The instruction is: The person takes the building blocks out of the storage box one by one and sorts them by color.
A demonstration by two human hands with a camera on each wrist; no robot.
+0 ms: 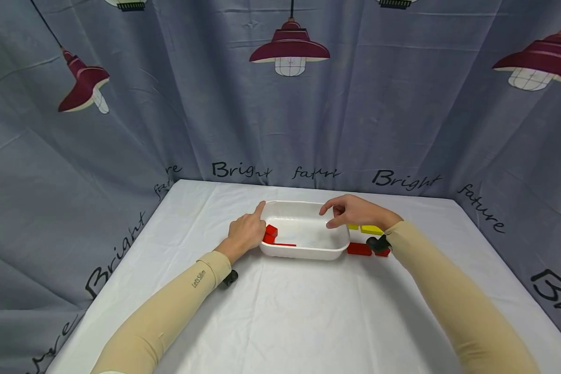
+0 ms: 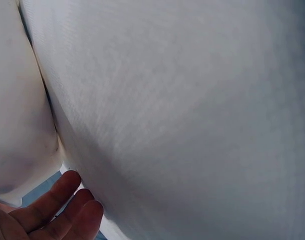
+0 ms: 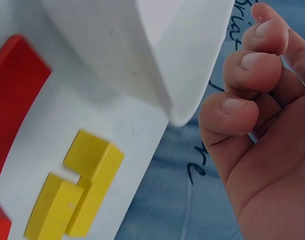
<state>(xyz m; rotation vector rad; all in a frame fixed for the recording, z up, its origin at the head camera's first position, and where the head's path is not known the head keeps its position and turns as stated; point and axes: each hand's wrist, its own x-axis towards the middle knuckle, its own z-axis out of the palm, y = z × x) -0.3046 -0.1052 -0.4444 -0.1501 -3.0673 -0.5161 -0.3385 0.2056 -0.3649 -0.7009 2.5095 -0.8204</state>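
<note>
A white rectangular tray (image 1: 308,253) lies on the table, with red blocks (image 1: 270,234) against its left end. My left hand (image 1: 248,232) rests at the tray's left rim, its index finger pointing along it. In the left wrist view, loosely bent fingers (image 2: 57,212) lie beside the tray's outer wall. Over the tray's right end hovers my right hand (image 1: 357,212), thumb and index finger apart, holding nothing. Its other fingers (image 3: 230,112) are loosely curled in the right wrist view. Outside the tray, near this hand, lie yellow blocks (image 3: 100,175) and red blocks (image 3: 15,100).
A white cloth covers the table (image 1: 299,311). Behind it hangs a grey-blue curtain (image 1: 378,114) printed with lamps and lettering. The right forearm and its wrist camera (image 1: 378,243) partly hide the blocks to the right of the tray.
</note>
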